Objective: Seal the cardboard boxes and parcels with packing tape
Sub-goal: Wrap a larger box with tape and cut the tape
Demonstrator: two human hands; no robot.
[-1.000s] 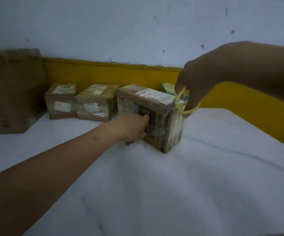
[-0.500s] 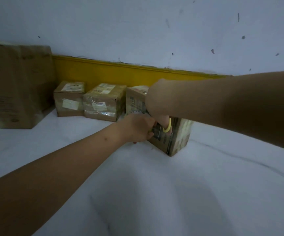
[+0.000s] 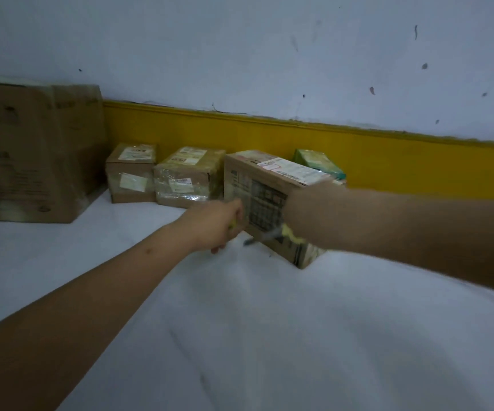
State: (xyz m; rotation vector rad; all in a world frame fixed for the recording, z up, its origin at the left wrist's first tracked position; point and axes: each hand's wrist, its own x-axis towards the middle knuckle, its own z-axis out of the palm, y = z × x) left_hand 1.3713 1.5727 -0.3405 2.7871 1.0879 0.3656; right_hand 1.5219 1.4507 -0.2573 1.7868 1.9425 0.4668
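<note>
Left hand (image 3: 216, 225) curled beside labelled box (image 3: 272, 185) on white surface (image 3: 269, 321); blurred, cannot tell grip. Right hand (image 3: 292, 216) by scissors (image 3: 265, 235); cannot tell either.

Both arms are seen bare from the hands back to the edge of view. The left forearm (image 3: 91, 307) is marked by a small dark spot (image 3: 150, 250) a little behind the left hand (image 3: 213, 223), on the upper side. The right forearm (image 3: 403, 232) is seen broad and blurred; the right hand (image 3: 294, 210) is largely hidden past its wrist and cannot be described.
</note>
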